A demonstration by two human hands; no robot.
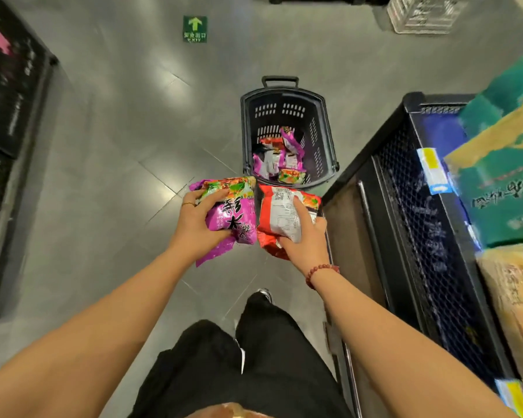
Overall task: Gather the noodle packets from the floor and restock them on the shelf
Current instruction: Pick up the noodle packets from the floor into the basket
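Hands grip packets: left hand [195,224] purple packet [231,218], right hand [304,242] red packet [280,218].

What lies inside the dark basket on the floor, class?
A loose heap of purple and red noodle packets fills the near end of the basket; its slotted far wall shows bare. Anything beneath the heap is covered.

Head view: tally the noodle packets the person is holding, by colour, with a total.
Purple packet, in the left hand: 1
Red packet, in the right hand: 1
Total held: 2
More packets lie in the basket, but they overlap too much to count.
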